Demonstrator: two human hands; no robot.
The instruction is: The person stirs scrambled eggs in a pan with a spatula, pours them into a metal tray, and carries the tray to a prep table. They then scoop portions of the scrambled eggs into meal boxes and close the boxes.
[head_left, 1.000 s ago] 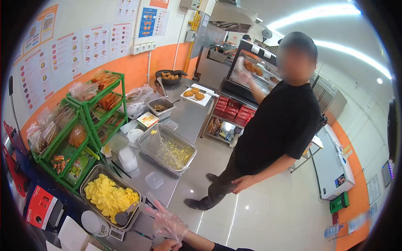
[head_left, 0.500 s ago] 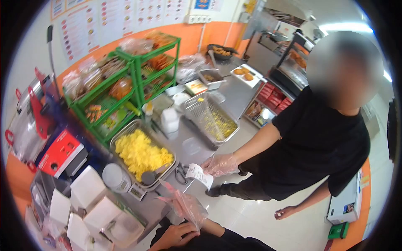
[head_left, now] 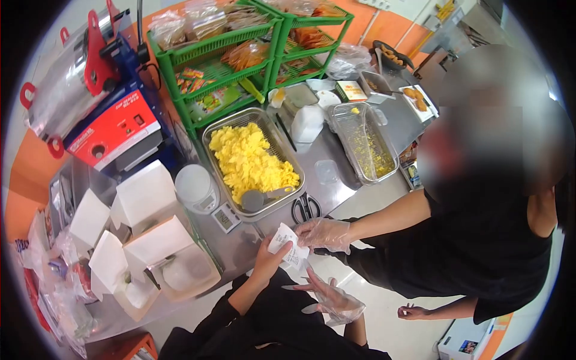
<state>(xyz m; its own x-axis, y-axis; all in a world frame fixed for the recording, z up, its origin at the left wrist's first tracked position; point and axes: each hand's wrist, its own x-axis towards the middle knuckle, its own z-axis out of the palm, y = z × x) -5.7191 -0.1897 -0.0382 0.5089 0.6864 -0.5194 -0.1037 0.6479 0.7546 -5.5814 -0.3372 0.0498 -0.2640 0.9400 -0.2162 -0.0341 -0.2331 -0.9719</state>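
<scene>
My bare left hand pinches the lower left edge of a printed paper receipt. A co-worker's gloved hand is still at the receipt's right side. Below it, my right hand wears a clear plastic glove, its fingers spread and the glove tips loose. It holds nothing. Black-handled scissors lie on the steel counter just beyond the receipt. Past them stands a metal tray of yellow shredded food with a scoop in it.
Open white boxes stand at the left, beside a round scale and a small timer. Green racks and a red-and-blue cup sealer are behind. The co-worker stands at the right.
My left hand has left the right hand's glove and taken hold of the receipt. The right hand has moved to the right and opened. The view has swung toward the counter.
</scene>
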